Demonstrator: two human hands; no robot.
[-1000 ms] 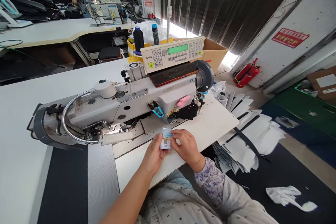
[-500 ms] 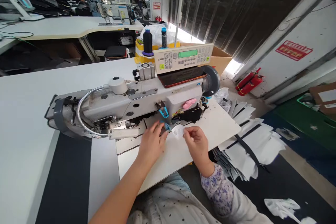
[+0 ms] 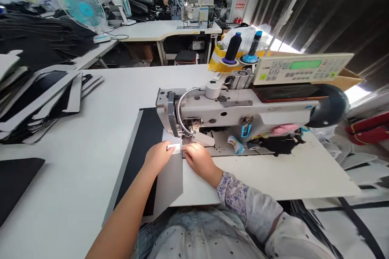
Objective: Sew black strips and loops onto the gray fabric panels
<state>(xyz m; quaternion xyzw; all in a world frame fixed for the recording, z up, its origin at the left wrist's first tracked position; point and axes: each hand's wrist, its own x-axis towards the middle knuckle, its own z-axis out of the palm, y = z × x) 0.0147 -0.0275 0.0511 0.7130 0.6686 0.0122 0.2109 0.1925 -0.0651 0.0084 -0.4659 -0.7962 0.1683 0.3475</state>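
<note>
My left hand [image 3: 158, 156] presses a small white label [image 3: 174, 148] onto a grey and black fabric panel [image 3: 170, 178] lying in front of the sewing machine [image 3: 240, 107]. My right hand [image 3: 197, 160] rests beside it with fingertips on the label's right edge, just below the needle area [image 3: 190, 127]. Both hands have fingers curled down onto the work. A small stack of labels [image 3: 235, 144] lies on the machine bed to the right.
Piles of black and grey panels [image 3: 36, 101] lie at the left. Thread cones [image 3: 232, 48] and a control panel [image 3: 300, 68] top the machine. A fan [image 3: 82, 8] and another person's sewing station [image 3: 194, 12] are behind. Cut pieces [image 3: 358, 210] lie on the floor at right.
Both hands moved left from the label stack to the needle area. The right hand carried one label there, and it now lies on the fabric panel. The view swung left.
</note>
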